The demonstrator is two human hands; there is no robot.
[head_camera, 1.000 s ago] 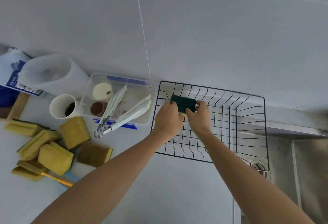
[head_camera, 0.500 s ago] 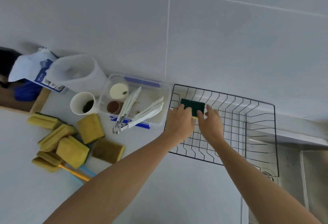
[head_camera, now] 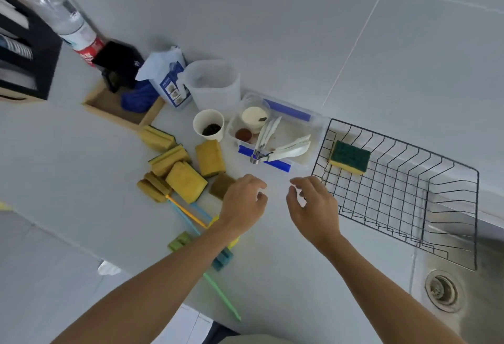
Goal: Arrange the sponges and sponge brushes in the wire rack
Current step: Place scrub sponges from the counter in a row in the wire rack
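paper cup (head_camera: 208, 124), clear tub (head_camera: 275, 136) holding tongs (head_camera: 283, 150), sink drain (head_camera: 444, 292)

Box label (head_camera: 171, 87), bottle label (head_camera: 87, 54) — both unreadable

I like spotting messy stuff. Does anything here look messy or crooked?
Yes. The sponges lie jumbled in a heap on the counter, some tilted on others. One green-topped sponge leans crookedly in the wire rack's corner.

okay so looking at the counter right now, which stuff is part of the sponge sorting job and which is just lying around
Part of the job:
wire rack
green-topped sponge already in the rack
loose yellow sponges on the counter
sponge brushes with coloured handles

Just lying about:
paper cup
clear tub holding white tongs
white pitcher
bottle
sink drain
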